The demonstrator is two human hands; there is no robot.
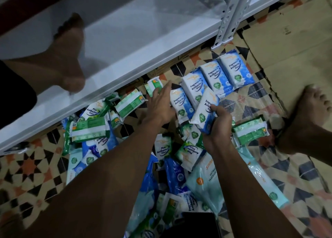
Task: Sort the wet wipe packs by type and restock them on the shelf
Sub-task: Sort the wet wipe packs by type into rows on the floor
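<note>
A row of blue fragrance-free wipe packs stands side by side on the floor beside the white shelf. My right hand grips another blue pack, tilted against the near end of that row. My left hand is flat with straight fingers, touching the nearest pack of the row. Green pine wipe packs lie scattered to the left, and a mixed pile of green, blue and pale teal packs lies under my forearms.
The lowest shelf board is bare, with a white slotted upright at its right. Flattened cardboard covers the floor at the right. One bare foot stands on the cardboard, another on the shelf board. A patterned mat covers the floor.
</note>
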